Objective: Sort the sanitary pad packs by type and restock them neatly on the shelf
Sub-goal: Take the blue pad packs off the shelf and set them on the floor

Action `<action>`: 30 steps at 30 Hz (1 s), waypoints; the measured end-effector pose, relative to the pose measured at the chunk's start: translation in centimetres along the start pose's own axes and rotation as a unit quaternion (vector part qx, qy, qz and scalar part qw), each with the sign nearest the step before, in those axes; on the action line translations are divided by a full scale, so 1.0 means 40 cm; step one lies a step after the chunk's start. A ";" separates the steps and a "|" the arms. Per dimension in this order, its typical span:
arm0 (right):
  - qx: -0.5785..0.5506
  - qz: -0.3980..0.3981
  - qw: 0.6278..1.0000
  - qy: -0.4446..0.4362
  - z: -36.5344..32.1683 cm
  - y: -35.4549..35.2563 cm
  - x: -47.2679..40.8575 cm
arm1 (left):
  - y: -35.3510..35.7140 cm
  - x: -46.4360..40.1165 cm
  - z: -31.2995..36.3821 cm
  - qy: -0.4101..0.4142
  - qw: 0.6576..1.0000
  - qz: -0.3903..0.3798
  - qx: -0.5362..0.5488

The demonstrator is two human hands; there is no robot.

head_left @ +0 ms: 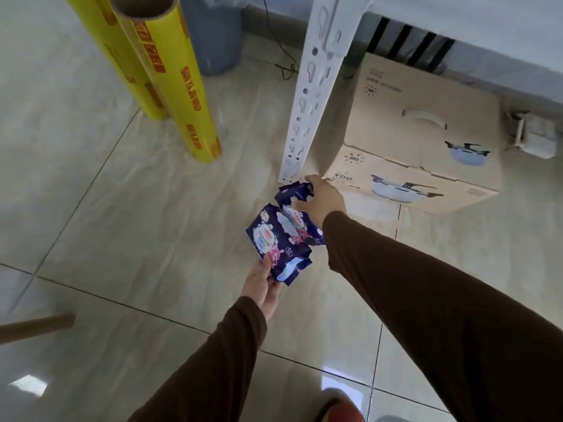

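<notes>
**Purple pad packs held low over a tiled floor**

Glossy pale tiles (128, 214) with dark grout lines cover the floor; window glare shows at the lower left and bottom centre.

- Packs (281, 236): dark purple with white and pink print, at least two, overlapping, just in front of the post's foot. Whether they rest on the tiles or hang above them cannot be told.
- Left hand (262, 287): thumb on the near pack's face, fingers beneath, pinching its lower edge.
- Right hand (324, 197): fingers curled over the far pack's top, gripping it. Both arms wear brown sleeves.
- Post (307, 105): white perforated metal upright, foot on the tiles, beside the right hand.
- Box (420, 141): tan cardboard printed with cookware, standing right of the post, under a pale shelf edge (487, 35).
- Rolls (170, 86): two yellow film rolls with red lettering, upright, touching, well left of the post.
- Bin (213, 41): grey, behind the rolls.
- Cable (285, 60): thin, black, lying between bin and post.
</notes>
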State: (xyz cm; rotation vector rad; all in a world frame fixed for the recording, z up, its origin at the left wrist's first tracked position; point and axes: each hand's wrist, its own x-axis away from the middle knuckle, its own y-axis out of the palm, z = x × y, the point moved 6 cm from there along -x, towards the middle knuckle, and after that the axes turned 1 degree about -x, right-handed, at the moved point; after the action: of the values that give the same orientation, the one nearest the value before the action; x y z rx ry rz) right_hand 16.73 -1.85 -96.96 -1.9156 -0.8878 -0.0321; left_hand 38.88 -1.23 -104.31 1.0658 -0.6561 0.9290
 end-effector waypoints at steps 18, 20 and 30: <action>-0.058 -0.096 0.993 0.024 0.114 0.079 -0.024 | 0.006 -0.114 -0.053 -0.016 0.979 0.185 -0.088; -0.104 -0.106 0.988 0.030 0.114 0.079 -0.035 | 0.013 -0.106 -0.042 -0.011 0.978 0.203 -0.039; -0.122 -0.091 0.988 -0.014 0.095 0.077 -0.049 | 0.062 -0.102 0.044 -0.014 0.971 0.201 -0.126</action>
State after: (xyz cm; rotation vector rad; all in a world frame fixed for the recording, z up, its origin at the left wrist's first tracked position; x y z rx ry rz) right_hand 15.84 -0.73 -102.03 -2.0582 -1.1179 -0.2328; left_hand 34.72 -3.67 -105.95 0.7317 -1.0080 1.1435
